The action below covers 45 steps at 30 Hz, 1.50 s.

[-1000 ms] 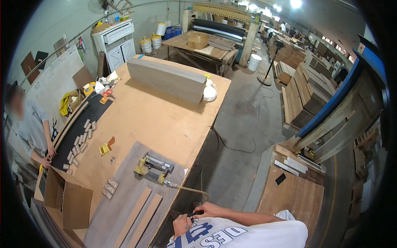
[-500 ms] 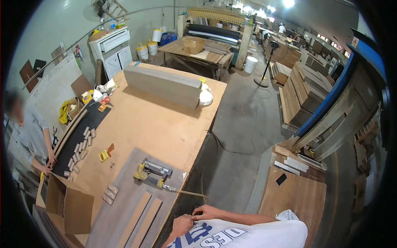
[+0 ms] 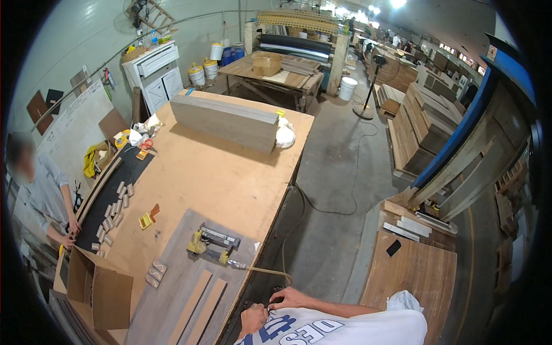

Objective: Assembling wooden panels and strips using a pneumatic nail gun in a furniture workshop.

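My left hand [image 3: 253, 318] and my right hand [image 3: 287, 298] meet close to my shirt, beside the near right edge of the table. The fingers of both are curled together in a pinch; whatever lies between them is too small or hidden. On a grey board [image 3: 172, 253] at the table's near end rests a yellow and grey nail gun [image 3: 213, 245], its air hose [image 3: 267, 272] running off the edge near my hands. Two narrow wood strips [image 3: 205, 310] lie on that board, along with several small S-shaped wooden pieces [image 3: 156, 274].
An open cardboard box [image 3: 112, 299] stands at the near left. Another person [image 3: 43, 190] works beside a row of small wooden blocks [image 3: 114, 215]. A long grey panel stack [image 3: 224, 123] crosses the far table. To my right, a phone [image 3: 394, 248] lies on a wooden surface [image 3: 408, 276].
The view has shifted slightly. My hands stay together in nearly the same place, and the nail gun, strips and blocks have not moved on the table.
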Each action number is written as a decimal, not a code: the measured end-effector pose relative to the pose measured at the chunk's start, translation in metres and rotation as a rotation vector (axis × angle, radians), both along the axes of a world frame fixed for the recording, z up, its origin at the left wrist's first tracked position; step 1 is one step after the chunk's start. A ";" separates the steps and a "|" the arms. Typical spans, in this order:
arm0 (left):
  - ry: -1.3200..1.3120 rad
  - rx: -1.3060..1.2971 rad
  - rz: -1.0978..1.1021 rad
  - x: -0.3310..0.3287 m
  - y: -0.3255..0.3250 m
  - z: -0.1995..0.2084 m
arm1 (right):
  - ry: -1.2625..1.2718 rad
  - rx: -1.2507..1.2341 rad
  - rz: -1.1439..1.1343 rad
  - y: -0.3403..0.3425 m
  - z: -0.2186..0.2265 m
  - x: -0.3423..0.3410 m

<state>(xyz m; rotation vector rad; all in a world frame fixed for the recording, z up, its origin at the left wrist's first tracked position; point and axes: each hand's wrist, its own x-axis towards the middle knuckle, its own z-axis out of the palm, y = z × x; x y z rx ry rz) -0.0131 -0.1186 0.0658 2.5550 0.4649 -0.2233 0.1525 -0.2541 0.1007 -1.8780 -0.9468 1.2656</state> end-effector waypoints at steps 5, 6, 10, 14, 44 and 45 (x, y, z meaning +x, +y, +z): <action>0.031 0.045 0.083 -0.003 -0.003 -0.016 | -0.033 0.036 -0.027 -0.013 -0.030 0.000; 0.032 0.044 0.084 -0.002 -0.003 -0.012 | -0.032 0.035 -0.026 -0.013 -0.027 0.000; -0.025 -0.199 0.074 0.004 0.005 0.004 | 0.029 -0.028 -0.026 -0.013 -0.018 0.005; -0.008 -0.756 0.382 0.000 0.003 0.019 | -0.033 0.110 0.131 -0.010 -0.030 0.017; -0.372 -0.526 0.861 -0.202 -0.088 0.025 | 0.111 -0.198 0.564 -0.008 -0.019 0.037; -0.363 -0.515 0.822 -0.206 -0.083 0.027 | 0.021 -0.085 0.579 -0.005 -0.024 0.031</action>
